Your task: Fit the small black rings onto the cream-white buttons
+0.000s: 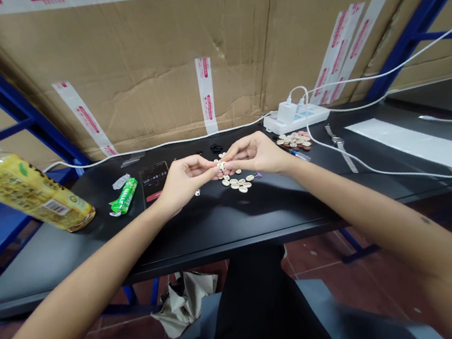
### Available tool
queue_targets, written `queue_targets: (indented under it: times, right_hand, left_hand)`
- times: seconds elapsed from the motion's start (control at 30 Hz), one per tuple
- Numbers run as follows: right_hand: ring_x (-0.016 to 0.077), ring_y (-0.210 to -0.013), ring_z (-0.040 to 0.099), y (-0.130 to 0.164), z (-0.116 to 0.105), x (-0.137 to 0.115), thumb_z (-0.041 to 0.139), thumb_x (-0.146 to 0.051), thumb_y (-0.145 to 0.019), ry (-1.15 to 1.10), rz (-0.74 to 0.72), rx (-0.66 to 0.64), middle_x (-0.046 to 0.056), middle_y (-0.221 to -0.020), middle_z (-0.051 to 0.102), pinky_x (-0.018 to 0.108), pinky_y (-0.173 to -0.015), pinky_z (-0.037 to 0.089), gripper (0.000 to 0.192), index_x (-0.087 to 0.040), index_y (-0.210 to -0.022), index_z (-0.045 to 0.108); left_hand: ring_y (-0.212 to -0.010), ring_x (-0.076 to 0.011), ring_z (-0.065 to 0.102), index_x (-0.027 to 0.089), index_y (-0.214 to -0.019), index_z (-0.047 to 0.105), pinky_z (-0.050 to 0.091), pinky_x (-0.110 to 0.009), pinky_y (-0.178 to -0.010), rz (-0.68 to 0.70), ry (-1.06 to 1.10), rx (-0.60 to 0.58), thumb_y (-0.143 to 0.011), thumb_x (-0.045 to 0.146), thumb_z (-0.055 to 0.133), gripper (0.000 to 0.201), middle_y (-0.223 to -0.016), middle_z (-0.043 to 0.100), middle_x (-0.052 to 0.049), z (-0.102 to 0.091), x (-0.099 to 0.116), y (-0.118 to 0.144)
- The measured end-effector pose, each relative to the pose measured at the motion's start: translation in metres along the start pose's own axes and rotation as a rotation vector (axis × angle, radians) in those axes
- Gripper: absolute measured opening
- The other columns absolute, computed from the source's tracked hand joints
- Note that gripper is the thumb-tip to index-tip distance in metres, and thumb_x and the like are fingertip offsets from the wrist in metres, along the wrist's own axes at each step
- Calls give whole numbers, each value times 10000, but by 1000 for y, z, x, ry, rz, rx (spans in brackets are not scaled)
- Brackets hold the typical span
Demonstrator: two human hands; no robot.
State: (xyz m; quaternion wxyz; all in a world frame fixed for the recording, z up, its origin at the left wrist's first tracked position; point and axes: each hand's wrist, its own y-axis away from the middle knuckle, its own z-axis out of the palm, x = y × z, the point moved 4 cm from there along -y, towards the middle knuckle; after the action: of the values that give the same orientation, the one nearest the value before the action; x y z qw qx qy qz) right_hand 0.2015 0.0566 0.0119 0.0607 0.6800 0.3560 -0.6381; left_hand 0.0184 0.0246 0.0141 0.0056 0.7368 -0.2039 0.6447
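Note:
My left hand (188, 180) and my right hand (255, 154) meet over the middle of the black table. Between their fingertips they pinch a small cream-coloured piece (222, 166), too small to make out fully. Just below and beyond the fingers lie several flat oval cream pieces (241, 183) with holes, like buttons. A tiny purple piece (257, 175) rests by my right hand, and a small white piece (198, 192) sits under my left hand. Small black pieces (216, 148) lie behind the hands.
A phone (154, 179) showing a timer, a green wrapper (124, 196) and a yellow drink bottle (29, 189) are at left. At right are a pile of pink and brown pieces (295, 140), a watch (341, 147), a power strip (297, 118) and a trailing white cable (359, 160).

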Motion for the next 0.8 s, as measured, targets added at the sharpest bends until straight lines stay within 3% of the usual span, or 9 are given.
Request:
queue_targets:
  times: [0.8]
  right_hand:
    - [206,-757,747,2,3,1,893,-360,-663,-44,1,-6,109,-831,769,347,-738,622,378,-105,-907,759]
  left_hand:
    - [-888,-236,753,126,-834,692,589,-402,-923,-1,0,-12,-703,387,866,340,-910,780,-105,0,1,0]
